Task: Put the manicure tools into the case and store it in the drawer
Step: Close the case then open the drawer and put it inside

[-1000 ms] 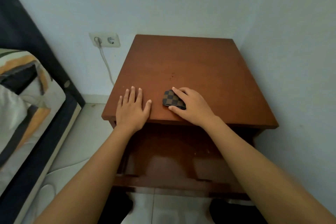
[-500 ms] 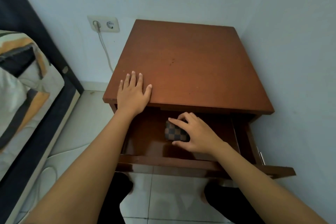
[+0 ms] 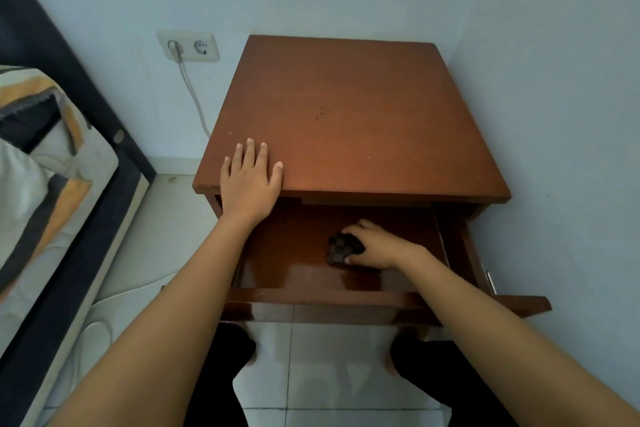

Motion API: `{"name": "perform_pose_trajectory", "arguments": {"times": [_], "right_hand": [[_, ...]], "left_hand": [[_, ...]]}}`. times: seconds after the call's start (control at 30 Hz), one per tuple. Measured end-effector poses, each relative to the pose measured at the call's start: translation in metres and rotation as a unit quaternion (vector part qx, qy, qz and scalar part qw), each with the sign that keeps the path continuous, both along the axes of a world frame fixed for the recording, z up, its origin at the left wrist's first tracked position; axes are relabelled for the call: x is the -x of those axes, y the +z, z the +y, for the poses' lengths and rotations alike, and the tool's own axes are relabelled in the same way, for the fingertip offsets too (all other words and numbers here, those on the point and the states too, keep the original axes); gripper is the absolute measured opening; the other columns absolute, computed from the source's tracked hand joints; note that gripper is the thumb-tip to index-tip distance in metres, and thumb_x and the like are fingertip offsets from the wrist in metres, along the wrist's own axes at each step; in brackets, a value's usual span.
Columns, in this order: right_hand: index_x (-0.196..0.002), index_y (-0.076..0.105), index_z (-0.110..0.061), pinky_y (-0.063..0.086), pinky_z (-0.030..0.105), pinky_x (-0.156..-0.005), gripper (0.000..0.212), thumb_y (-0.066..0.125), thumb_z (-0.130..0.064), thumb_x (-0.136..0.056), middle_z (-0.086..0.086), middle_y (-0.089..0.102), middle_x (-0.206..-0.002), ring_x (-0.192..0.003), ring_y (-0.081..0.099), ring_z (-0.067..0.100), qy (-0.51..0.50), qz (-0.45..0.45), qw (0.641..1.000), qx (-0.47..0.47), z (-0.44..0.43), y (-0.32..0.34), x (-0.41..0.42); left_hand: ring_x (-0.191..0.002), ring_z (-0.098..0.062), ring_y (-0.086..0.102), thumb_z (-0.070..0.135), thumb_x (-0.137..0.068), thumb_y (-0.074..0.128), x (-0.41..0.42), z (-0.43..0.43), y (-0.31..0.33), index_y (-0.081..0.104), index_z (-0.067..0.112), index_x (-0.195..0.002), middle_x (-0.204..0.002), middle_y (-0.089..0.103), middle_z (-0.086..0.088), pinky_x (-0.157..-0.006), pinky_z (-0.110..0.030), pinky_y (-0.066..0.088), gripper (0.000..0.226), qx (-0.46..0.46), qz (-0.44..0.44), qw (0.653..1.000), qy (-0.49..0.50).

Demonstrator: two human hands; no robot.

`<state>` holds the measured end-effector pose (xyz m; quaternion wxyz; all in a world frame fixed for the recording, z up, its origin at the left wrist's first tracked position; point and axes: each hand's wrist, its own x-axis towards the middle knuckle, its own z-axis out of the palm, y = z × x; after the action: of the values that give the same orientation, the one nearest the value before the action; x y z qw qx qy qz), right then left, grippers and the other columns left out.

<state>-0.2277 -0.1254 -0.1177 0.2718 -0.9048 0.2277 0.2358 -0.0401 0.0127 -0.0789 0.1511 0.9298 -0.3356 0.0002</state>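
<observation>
The small checkered brown case (image 3: 338, 251) lies on the glossy floor of the open drawer (image 3: 311, 302) of a wooden nightstand (image 3: 349, 121). My right hand (image 3: 375, 246) reaches into the drawer and is curled over the case, fingers and thumb on its edges, hiding its right part. My left hand (image 3: 250, 180) rests flat, fingers spread, on the front left corner of the nightstand top. No loose manicure tools are visible.
A bed with a striped cover (image 3: 41, 163) stands close on the left. A wall socket with a plugged cord (image 3: 188, 45) is behind the nightstand. A wall runs close along the right side. My legs stand on white floor tiles (image 3: 318, 367) below the drawer.
My right hand carried the case off the nightstand top and down into the open drawer, then lowered it onto the drawer floor. My left hand stayed on the top.
</observation>
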Motion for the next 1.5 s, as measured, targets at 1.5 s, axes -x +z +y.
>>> {"name": "perform_pose_trajectory", "arguments": {"times": [1.5], "right_hand": [[-0.104, 0.056, -0.018, 0.048, 0.034, -0.08, 0.03, 0.069, -0.027, -0.077, 0.006, 0.061, -0.107, -0.1, 0.055, 0.025, -0.063, -0.407, 0.848, 0.334, 0.002, 0.022, 0.005]], "left_hand": [[-0.107, -0.024, 0.041, 0.047, -0.083, 0.053, 0.063, -0.01, -0.041, 0.056, 0.017, -0.113, -0.116, 0.058, -0.011, -0.087, -0.04, 0.043, 0.042, 0.136, -0.218, 0.96, -0.114]]}}
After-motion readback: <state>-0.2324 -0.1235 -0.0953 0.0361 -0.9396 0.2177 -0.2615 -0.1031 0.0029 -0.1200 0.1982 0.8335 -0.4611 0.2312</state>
